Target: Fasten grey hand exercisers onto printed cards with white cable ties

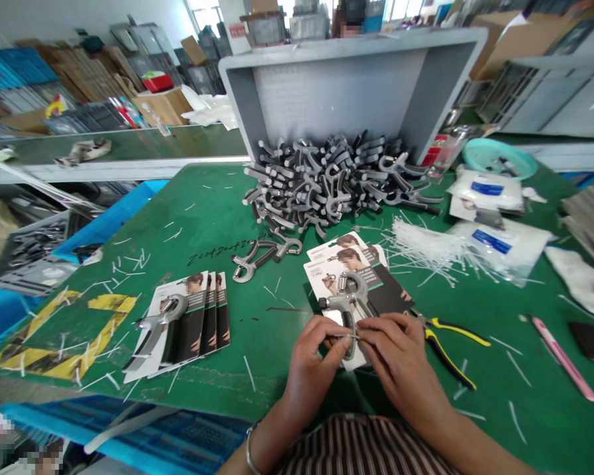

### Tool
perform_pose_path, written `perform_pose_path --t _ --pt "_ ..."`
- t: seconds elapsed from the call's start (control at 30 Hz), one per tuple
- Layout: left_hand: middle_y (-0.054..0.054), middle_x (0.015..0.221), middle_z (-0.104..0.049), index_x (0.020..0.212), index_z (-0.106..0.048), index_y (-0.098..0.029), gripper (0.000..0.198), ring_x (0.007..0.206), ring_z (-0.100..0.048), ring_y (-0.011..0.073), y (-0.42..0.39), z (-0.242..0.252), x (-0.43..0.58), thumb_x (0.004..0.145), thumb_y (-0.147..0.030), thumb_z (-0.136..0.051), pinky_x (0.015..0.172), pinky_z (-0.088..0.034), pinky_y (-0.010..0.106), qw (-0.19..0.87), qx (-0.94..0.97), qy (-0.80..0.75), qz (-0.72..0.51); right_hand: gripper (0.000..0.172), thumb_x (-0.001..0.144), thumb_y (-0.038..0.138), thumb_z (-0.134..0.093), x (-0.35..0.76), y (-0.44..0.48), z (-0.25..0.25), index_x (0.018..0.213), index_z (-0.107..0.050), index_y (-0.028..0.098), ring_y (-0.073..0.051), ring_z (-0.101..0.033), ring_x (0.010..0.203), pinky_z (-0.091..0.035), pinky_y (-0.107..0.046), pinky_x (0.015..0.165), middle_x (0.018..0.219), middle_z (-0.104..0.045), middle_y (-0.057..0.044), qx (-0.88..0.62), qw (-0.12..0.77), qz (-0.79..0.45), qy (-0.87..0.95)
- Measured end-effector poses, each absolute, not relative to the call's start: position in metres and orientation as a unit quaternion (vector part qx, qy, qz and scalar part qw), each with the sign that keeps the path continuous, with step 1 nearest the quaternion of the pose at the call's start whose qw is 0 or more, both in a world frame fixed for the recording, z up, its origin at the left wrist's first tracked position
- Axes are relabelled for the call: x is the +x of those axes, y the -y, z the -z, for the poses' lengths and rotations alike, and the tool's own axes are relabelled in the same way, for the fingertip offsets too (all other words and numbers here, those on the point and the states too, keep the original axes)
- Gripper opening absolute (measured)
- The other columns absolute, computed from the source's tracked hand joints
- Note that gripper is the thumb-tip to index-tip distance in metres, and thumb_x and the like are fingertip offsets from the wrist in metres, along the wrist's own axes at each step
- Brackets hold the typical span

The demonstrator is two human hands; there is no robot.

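My left hand (313, 363) and my right hand (400, 356) meet at the lower end of a grey-and-black hand grip strengthener (347, 305). It lies on a printed backing card (321, 280). The fingertips of both hands are pinched round a thin white cable tie (350, 336) at the strengthener's handle. Part of the tie is hidden by the fingers. Under and behind this card are more backing cards (383, 280). Yellow-and-black cutting pliers (450, 343) lie just right of my right hand, handles spread.
A tipped grey crate (336, 92) spills a heap of hand grip strengtheners (327, 185). Carded strengtheners (178, 323) lie at left. At right are loose cable ties (420, 247), plastic bags (505, 247), a teal bowl (499, 158) and a pink utility knife (564, 359). Tie offcuts litter the green table (218, 389).
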State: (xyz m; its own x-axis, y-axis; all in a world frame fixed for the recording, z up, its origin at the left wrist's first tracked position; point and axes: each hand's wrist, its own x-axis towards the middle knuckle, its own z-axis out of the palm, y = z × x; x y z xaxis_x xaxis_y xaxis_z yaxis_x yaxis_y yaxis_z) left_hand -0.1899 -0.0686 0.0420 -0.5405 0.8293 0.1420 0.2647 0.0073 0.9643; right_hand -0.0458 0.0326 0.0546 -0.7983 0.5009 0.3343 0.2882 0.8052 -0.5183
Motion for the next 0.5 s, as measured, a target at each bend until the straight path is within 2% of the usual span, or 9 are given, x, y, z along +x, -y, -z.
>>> perform_pose_path --t 0.13,0.5 --pt "0.001 0.085 -0.063 0.087 -0.07 -0.018 0.005 0.079 -0.058 0.0127 0.071 -0.0414 -0.1902 0.088 -0.017 -0.065 0.075 -0.045 0.023 0.257 0.405 -0.662 -0.576 0.011 0.094 0.018 -0.058 -0.0479 -0.0419 -0.0574 0.101 -0.066 0.022 -0.026 -0.049 0.102 -0.036 -0.045 0.093 0.109 -0.066 -0.006 -0.205 0.235 -0.244 0.918" --pt "0.001 0.086 -0.06 0.089 -0.07 -0.017 0.005 0.081 -0.057 0.0126 0.0684 -0.0402 -0.1933 0.088 -0.016 -0.066 0.074 -0.044 0.023 0.244 0.443 -0.652 -0.565 0.01 0.094 0.012 -0.056 -0.0547 -0.0427 -0.0607 0.097 -0.063 0.018 -0.024 -0.048 0.096 -0.034 -0.042 0.09 0.099 -0.066 -0.006 -0.162 0.246 -0.237 0.926"
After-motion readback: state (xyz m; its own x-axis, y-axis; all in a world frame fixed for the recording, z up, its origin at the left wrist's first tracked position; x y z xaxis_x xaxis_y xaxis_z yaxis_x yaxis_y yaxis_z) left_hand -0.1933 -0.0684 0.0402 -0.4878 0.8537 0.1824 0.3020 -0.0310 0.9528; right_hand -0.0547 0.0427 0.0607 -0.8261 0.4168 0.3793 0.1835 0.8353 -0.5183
